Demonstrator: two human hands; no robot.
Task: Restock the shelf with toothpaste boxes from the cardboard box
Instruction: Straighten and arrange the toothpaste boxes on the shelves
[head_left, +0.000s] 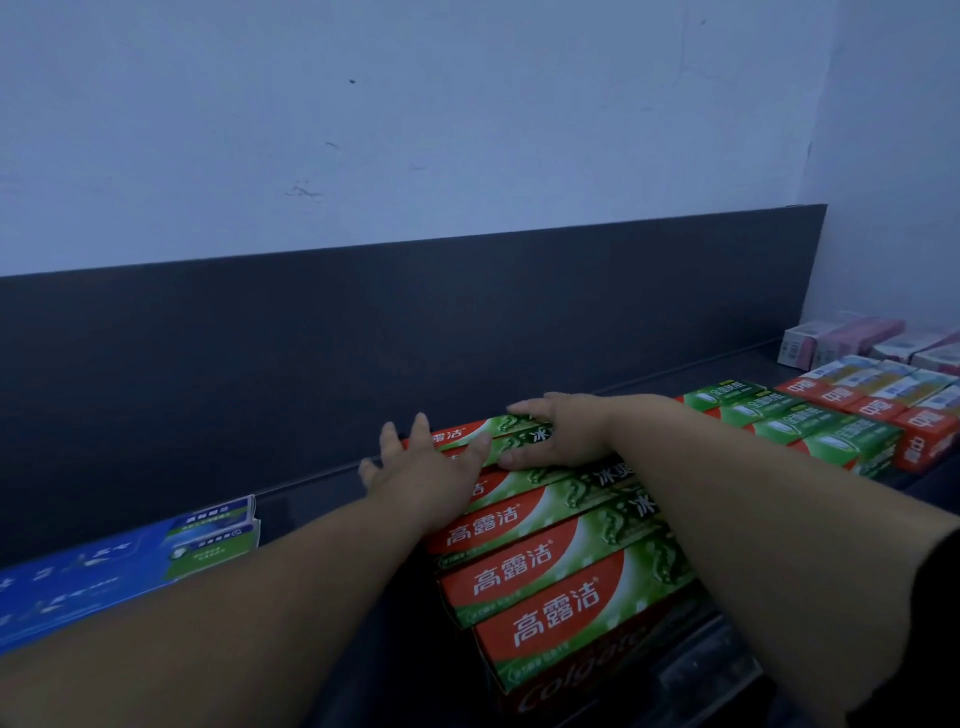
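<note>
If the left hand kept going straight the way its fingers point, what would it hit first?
Probably the shelf's dark back panel. The left hand, fingers spread at the end of the red-green boxes, points toward it, and nothing shows in between. Depth is hard to judge.

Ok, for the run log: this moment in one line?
left hand: open, on toothpaste boxes | right hand: open, same row

Box count on the shelf (306, 506)
Six red-and-green boxes (550, 566) at 5 o'clock; four green boxes (789, 428) at 3 o'clock; four red-and-white boxes (878, 408) beyond; two blue boxes (104, 571) at 8 o'clock.
</note>
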